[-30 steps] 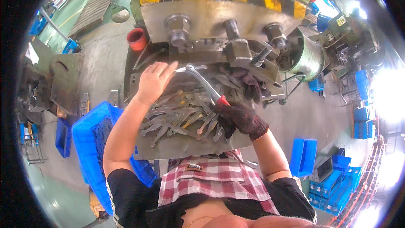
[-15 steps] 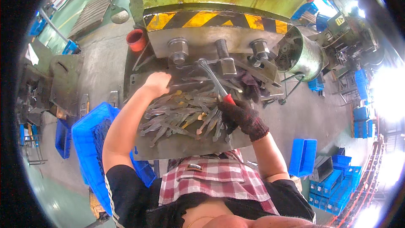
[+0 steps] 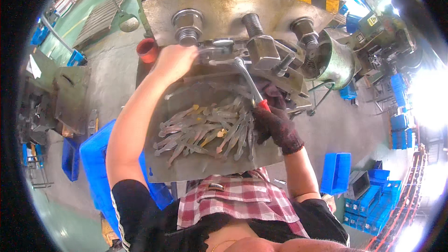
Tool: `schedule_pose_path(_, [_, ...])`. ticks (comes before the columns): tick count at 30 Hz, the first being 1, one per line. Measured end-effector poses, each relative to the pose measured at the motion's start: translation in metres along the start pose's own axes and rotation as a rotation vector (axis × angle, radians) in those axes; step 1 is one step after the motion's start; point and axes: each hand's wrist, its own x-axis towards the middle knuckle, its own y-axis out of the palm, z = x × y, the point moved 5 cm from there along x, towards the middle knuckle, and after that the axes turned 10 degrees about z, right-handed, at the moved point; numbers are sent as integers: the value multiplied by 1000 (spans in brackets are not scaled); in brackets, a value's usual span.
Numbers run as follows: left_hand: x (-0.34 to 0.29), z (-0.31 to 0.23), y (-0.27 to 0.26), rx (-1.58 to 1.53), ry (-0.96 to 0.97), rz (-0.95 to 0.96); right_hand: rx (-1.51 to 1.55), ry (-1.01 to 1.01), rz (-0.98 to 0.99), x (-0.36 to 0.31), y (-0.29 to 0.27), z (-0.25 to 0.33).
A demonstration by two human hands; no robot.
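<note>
In my gloved right hand [image 3: 278, 128] is a ratchet wrench [image 3: 250, 80], gripped by its red handle. Its metal head points away from me, just left of a square-headed bolt [image 3: 264, 52] on the press. My bare left hand [image 3: 179, 61] reaches to the press's front, just below a large hex nut on a threaded stud [image 3: 187, 24]. Its fingers are blurred and partly hidden among metal parts, so their grip is unclear. Between my arms, flat metal pieces [image 3: 200, 128] lie heaped on a metal plate [image 3: 186, 173].
The press ram [image 3: 224, 7] with striped edging spans the far side. A red cup [image 3: 148, 50] stands beyond my left forearm. A blue crate [image 3: 95, 154] is at my left, another [image 3: 335, 172] at my right. A drum-shaped fan [image 3: 333, 60] stands far right.
My left hand has moved farther forward, up to the press beside the left nut. The wrench and right hand have shifted slightly right. The press looks larger and closer.
</note>
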Motion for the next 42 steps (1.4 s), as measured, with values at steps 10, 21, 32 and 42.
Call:
schedule_pose_path(10, [-20,34,-24,42,-377,-422,-523,36,-140,40,3,37])
schedule_pose_path(21, [-113,43,-1,-212,-497,-476,-667,75,-91,87,9,46])
schedule_pose_path(32, [-126,28,23,-469,-441,-492,-710,52,-212,75,11,31])
schedule_pose_path(42, [-129,15,19,-548,-587,-353,-716,-114,-148,109,-1,29])
